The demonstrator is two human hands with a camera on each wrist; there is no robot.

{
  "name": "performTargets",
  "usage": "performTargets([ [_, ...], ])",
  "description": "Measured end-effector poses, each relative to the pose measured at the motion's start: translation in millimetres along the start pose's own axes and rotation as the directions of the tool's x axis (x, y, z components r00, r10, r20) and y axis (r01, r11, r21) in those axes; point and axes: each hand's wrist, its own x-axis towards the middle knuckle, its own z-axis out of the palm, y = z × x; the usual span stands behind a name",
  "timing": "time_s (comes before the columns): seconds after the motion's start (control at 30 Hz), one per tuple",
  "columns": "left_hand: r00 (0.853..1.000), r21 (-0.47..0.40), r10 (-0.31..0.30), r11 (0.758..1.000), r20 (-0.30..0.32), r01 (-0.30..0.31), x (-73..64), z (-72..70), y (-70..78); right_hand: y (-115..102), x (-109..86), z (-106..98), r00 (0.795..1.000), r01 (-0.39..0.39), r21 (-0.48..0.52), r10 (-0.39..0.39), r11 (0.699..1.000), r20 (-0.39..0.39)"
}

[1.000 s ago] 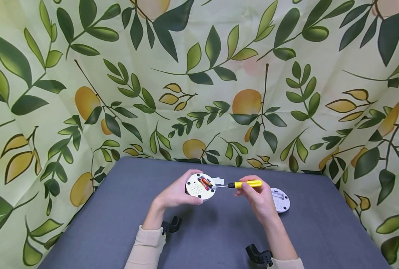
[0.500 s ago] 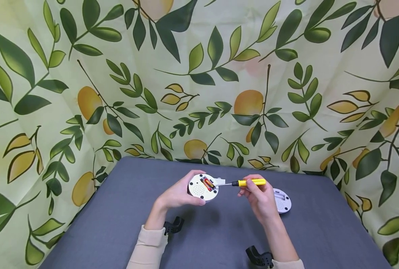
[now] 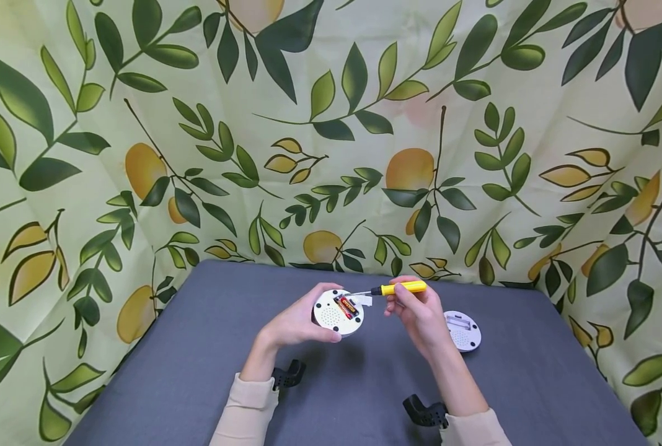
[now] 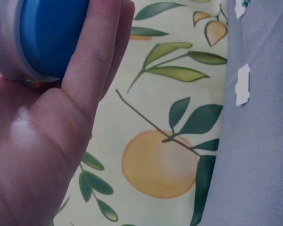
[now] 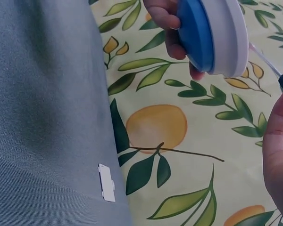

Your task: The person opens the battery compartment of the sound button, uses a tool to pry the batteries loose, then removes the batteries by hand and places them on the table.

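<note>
My left hand (image 3: 297,319) grips a round white device (image 3: 329,317) by its rim, its underside turned up toward the head camera. Red and black batteries (image 3: 346,306) sit in its uncovered compartment. Both wrist views show the device's blue other side (image 4: 52,37). My right hand (image 3: 423,316) pinches a screwdriver (image 3: 408,288) by its yellow handle. The thin shaft points left, with the tip at or just above the upper end of the batteries; exact contact is too small to tell. In the right wrist view the right hand (image 5: 279,141) shows only partly.
A second round white device (image 3: 465,334) lies on the grey table (image 3: 532,371), its battery compartment uncovered. A white battery cover (image 3: 363,300) lies on the table behind the held device, seen also as a white cover (image 5: 106,182) from the right wrist. Leaf-patterned cloth (image 3: 320,204) hangs behind.
The screwdriver and right hand have moved up and slightly left; the tip has gone from the batteries' right side to their upper end. The left hand still holds the device, almost unmoved.
</note>
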Motion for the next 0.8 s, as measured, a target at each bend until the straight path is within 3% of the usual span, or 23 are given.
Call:
performTargets([
  [0.33,1.0,-0.005,0.015,1.0,0.018,-0.015,1.8,1.2,0.1,2.1,15.9,1.5,0.995,-0.104,-0.055,0.103,0.993,-0.009],
  [0.6,0.999,-0.013,0.008,1.0,0.034,-0.007,2.2,3.0,1.1,9.5,25.7,3.9,0.972,-0.221,-0.093,0.212,0.971,-0.101],
  [0.8,0.999,-0.015,-0.008,1.0,0.049,0.009,2.6,4.4,2.1,11.6,34.7,6.2,0.966,-0.233,-0.109,0.217,0.966,-0.14],
])
